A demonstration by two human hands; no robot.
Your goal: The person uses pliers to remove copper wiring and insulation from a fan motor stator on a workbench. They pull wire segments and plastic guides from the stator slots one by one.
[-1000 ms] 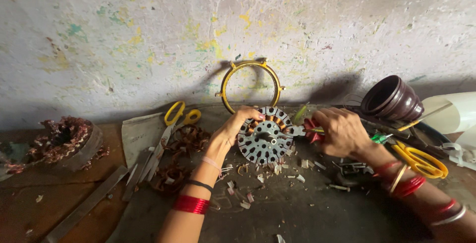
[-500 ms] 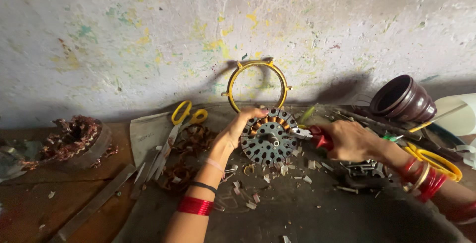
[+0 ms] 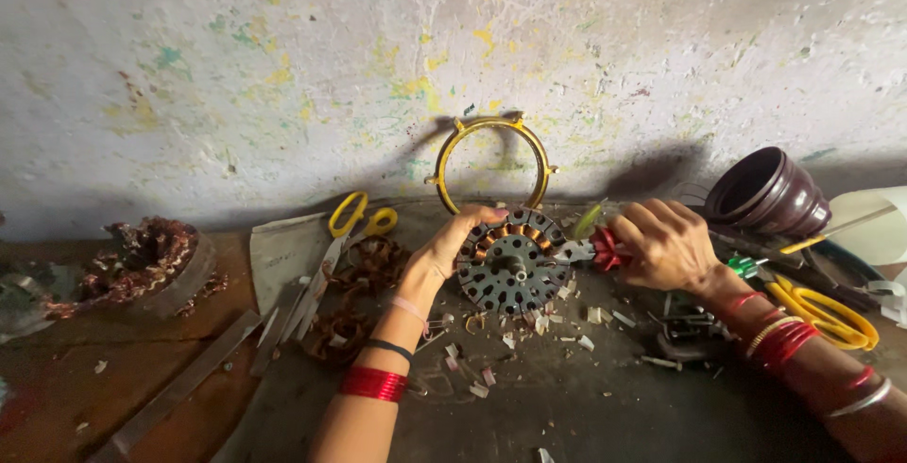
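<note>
Where the bench meets the stained wall (image 3: 283,76) at far left, a tangle of old copper winding (image 3: 142,255) is seen, with a flat metal strip (image 3: 179,383) lying slantwise below it. Just right of that, yellow-handled scissors (image 3: 354,222) are laid beside a sheet of paper (image 3: 279,250) and two loose coils (image 3: 364,279). At centre, the stator (image 3: 510,269) is stood tilted on the bench, and its left rim is gripped by the left hand (image 3: 449,250), fingers curled over the top edge. A yellow ring (image 3: 491,161) is propped against the wall behind it. Scraps (image 3: 491,368) are scattered below. The stator's right edge is met by red-handled pliers (image 3: 600,248), which are closed in the right hand (image 3: 666,246). Further right, a dark pot (image 3: 765,194) is tipped on its side, and a second pair of yellow scissors (image 3: 822,312) is laid beside the wrist.
</note>
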